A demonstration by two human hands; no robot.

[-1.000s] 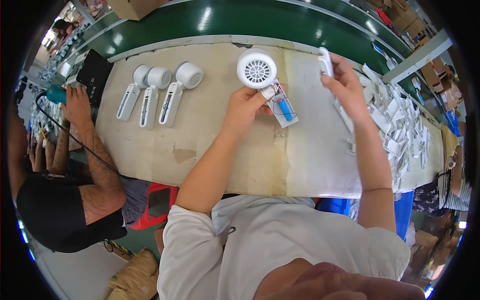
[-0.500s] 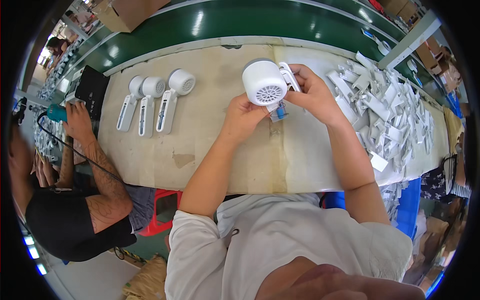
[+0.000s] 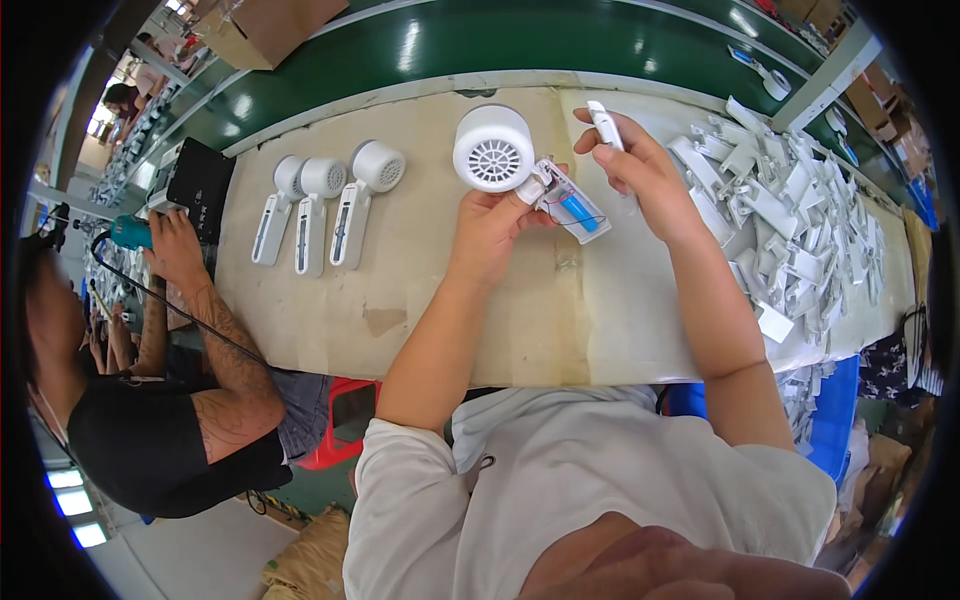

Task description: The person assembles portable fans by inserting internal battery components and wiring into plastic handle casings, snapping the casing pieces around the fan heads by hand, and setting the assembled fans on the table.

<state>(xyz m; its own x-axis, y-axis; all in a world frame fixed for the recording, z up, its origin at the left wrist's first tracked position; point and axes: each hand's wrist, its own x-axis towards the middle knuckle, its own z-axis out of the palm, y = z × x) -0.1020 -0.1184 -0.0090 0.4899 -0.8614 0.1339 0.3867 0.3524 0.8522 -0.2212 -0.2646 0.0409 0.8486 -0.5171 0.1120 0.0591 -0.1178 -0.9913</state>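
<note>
My left hand [image 3: 487, 232] is closed around the neck of a white handheld fan [image 3: 493, 150], whose round grille faces me. The fan's handle lies open, baring a blue battery cell [image 3: 577, 208] and thin wires. In my right hand [image 3: 640, 170] is a white handle cover [image 3: 604, 125], pinched between fingers and thumb and held apart from the fan. Three similar white fans lie to the left on the table: a left one [image 3: 270, 230], a middle one [image 3: 310, 235] and a right one [image 3: 350, 225].
At the right lies a heap of white plastic covers [image 3: 790, 215] on the covered table [image 3: 440, 340]. A green conveyor [image 3: 520, 45] runs behind it. To my left a co-worker [image 3: 160, 420] holds a teal power tool [image 3: 130, 232] beside a black box [image 3: 195, 190].
The cover in my right hand has come away from the fan and moved up to the right. The fan has turned and shifted left, so its open handle now shows.
</note>
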